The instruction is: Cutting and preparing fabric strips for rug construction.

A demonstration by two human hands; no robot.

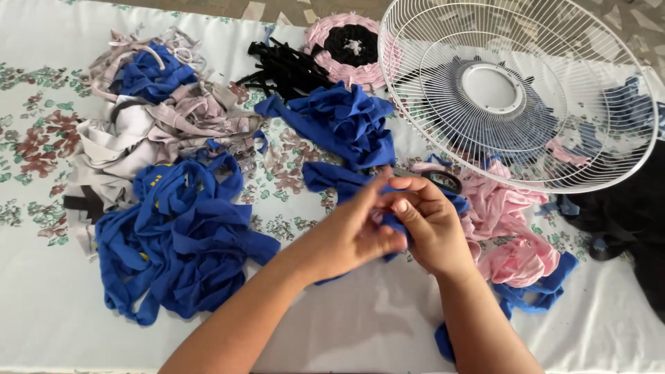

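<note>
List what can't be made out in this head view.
- Blue strip in the hands: its held part is hidden by the left hand and right hand.
- Black scissors: mostly covered by the right hand and cloth.
- Cloth under the white fan guard: screened by its wires.
- Black cloth: cut off by the right edge.
- Round pink-and-black mat: partly behind the guard.

We are pinching a blue fabric strip (350, 181) between our left hand (350, 232) and right hand (433, 225), both closed on it, over the floral cloth (41, 138) (blue strip pile (176, 242) lying left, white fan grille (516, 90) resting right).
</note>
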